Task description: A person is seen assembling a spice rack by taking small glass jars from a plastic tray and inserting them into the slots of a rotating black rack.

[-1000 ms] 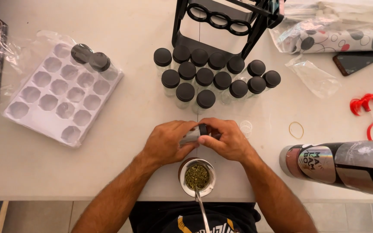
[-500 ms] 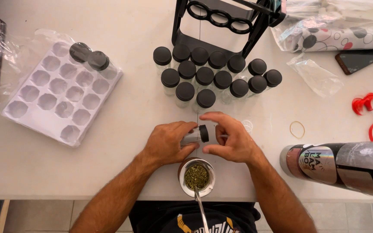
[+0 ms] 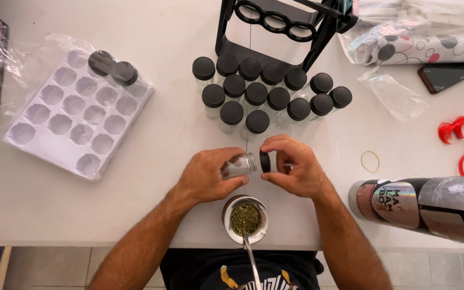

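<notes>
White bench (image 3: 135, 215) fills the view, with tiled floor showing below its near edge. At the middle, the left hand (image 3: 210, 174) is closed around a small glass jar (image 3: 240, 165), held on its side with the mouth pointing right. The right hand (image 3: 294, 169) pinches a black lid (image 3: 265, 161) in its fingertips, just beside the jar's mouth; whether lid and jar touch cannot be told. Just below the hands sits a cup (image 3: 245, 220) of green chopped herb with a metal straw (image 3: 252, 263) standing in it. Behind the hands stands a cluster of black-lidded jars (image 3: 259, 94), in front of a black rack (image 3: 275, 27). To the left lies a white tray (image 3: 76, 118) of round hollows, two lidded jars at its far corner. On the right lie a rubber band (image 3: 370, 161), a dark tube (image 3: 425, 204), a phone (image 3: 447, 76) and red clips (image 3: 457, 129).
</notes>
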